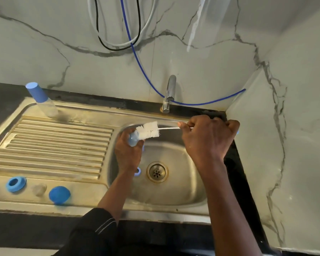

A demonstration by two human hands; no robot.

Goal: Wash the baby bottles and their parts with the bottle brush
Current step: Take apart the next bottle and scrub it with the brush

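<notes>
Over the sink (174,193): the bottle brush (149,130) lies almost level, its long axis running side to side. The bristle head points left and dips a touch, and the thin white stem runs off to the right. The head is a fat cylinder of fluffy white bristles, its tip meeting a pale blue bottle part (132,140) (blurred, so the shape is hard to read). The left hand (127,154) wraps its fingers round that part above the left side of the basin. The right hand (208,139) is fisted round the stem. Both hands are clamped, each on its own piece, a brush-length apart.

The steel all round is dull and stained, with a round perforated drain (157,172) at the bottom and a small blue ring (138,171) just beside it. On the ribbed drainboard (54,145), a clear bottle (44,104) with a blue cylindrical cap stands at the back. Along the front edge sit a blue collar (16,184), a blurred clear teat (39,189) and a round blue lid (59,194). A chrome tap (169,93) rises behind.
</notes>
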